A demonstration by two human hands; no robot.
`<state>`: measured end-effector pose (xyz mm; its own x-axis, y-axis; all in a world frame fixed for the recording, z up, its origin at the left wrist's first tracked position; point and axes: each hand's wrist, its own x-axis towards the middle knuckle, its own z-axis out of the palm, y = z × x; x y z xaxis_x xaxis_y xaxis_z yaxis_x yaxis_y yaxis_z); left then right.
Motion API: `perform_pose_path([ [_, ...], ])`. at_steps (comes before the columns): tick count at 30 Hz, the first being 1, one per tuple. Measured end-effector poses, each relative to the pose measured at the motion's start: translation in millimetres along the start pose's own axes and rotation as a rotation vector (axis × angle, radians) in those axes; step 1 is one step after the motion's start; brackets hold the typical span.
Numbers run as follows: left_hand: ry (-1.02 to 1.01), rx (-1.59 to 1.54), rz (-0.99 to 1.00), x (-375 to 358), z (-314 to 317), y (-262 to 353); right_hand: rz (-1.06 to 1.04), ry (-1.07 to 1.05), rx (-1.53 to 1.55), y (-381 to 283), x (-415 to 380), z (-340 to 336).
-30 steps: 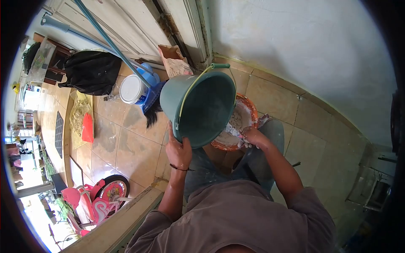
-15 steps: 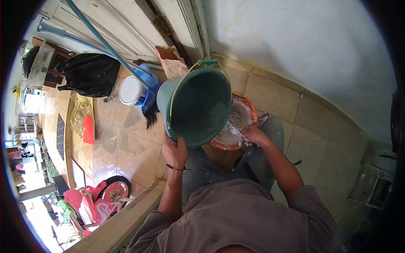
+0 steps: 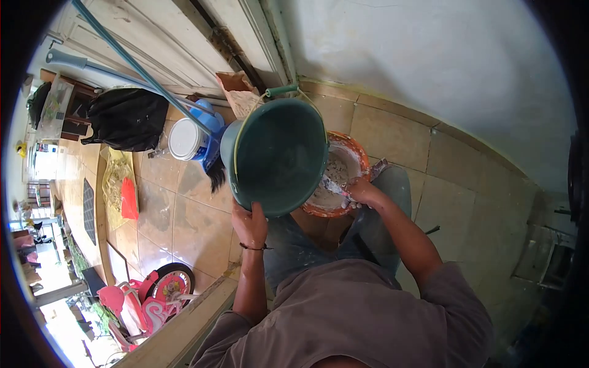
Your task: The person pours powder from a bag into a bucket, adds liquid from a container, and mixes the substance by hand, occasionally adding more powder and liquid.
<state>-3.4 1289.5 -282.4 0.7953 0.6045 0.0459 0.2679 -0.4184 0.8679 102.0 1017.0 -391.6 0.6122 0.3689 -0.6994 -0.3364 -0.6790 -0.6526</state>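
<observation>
A dark green bucket is tilted on its side in front of me, its mouth facing me and its inside mostly bare. My left hand grips the lower rim, thumb over the edge. Beside it, between my knees, stands an orange bucket holding a greyish, lumpy plaster-like mix; the green bucket overlaps its left side. Fingers closed, my right hand holds a plaster-smeared trowel over the mix. The trowel's full shape is partly hidden.
A white tub, a blue broom head and an open paper sack stand by the door. A black cloth hangs nearby. A pink child's bike is at lower left. The white wall rises ahead.
The view has turned slightly, so the surroundings sit a little differently. Both hands keep their holds; the green bucket and trowel have barely moved.
</observation>
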Motion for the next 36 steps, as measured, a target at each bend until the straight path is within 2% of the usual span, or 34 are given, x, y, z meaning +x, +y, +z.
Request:
perform_pose_path([
  [3, -0.008, 0.061, -0.005, -4.8, 2.4, 1.3, 0.074, -0.038, 0.104, 4.9, 3.9, 2.9],
  [5, -0.005, 0.085, 0.003, -5.8, 3.7, -3.0, -0.159, -0.002, -0.055, 20.3, 14.0, 6.5],
  [6, -0.022, 0.122, 0.008, -6.5, 4.1, -4.9, -0.159, -0.002, -0.056, 14.9, 9.7, 5.4],
  [8, -0.035, 0.157, 0.010, -7.9, 4.2, -4.7, -0.021, -0.004, 0.106, 3.6, 0.6, 2.9],
  [10, -0.075, 0.130, -0.070, -8.8, 3.7, 5.4, -0.040, -0.005, 0.079, 5.8, 2.2, 2.7],
  [15, -0.061, 0.121, -0.070, -3.4, -1.0, 1.2, -0.151, -0.005, 0.075, 16.0, 7.8, 4.3],
  [17, -0.061, 0.124, -0.097, 2.8, -3.2, -6.0, -0.020, -0.037, 0.089, 1.0, -2.0, -0.8],
  [19, 0.024, -0.001, 0.166, 14.3, -6.5, -32.7, -0.024, -0.024, 0.080, 1.0, -2.2, -1.3],
  [20, 0.025, 0.001, 0.165, 18.1, -12.7, -39.4, -0.028, -0.011, 0.071, 0.8, -1.8, -1.3],
  [22, -0.043, -0.289, -0.284, 26.0, -25.7, -42.5, -0.030, 0.009, -0.006, -9.4, -2.4, -5.6],
  [24, -0.013, -0.381, -0.319, 35.5, -34.3, -47.5, -0.030, 0.025, -0.083, -6.3, 8.7, -4.8],
  [26, 0.024, -0.484, -0.531, 43.2, -45.4, -57.9, -0.288, 0.274, -0.578, 12.5, 33.2, 2.0],
  [27, 0.000, -0.522, -0.545, 45.5, -51.6, -63.8, -0.288, 0.273, -0.576, 10.1, 39.4, 3.2],
  [29, 0.019, -0.495, -0.532, 49.6, -64.6, -96.5, -0.210, 0.256, -0.847, -0.1, 52.3, 12.0],
  [30, 0.040, -0.472, -0.521, 51.6, -65.8, -94.3, -0.209, 0.254, -0.844, -2.9, 57.4, 18.8],
  [31, 0.135, -0.647, -0.649, 52.8, -67.6, -82.0, -0.250, 0.261, -0.918, -6.5, 63.7, 25.9],
  [32, 0.136, -0.643, -0.654, 53.6, -71.0, -90.3, -0.289, 0.264, -0.992, -7.9, 67.8, 33.2],
  [36, 0.265, -0.743, -0.701, 47.1, -95.7, -122.0, -0.337, 0.205, -1.025, 12.0, 70.7, 66.6],
])
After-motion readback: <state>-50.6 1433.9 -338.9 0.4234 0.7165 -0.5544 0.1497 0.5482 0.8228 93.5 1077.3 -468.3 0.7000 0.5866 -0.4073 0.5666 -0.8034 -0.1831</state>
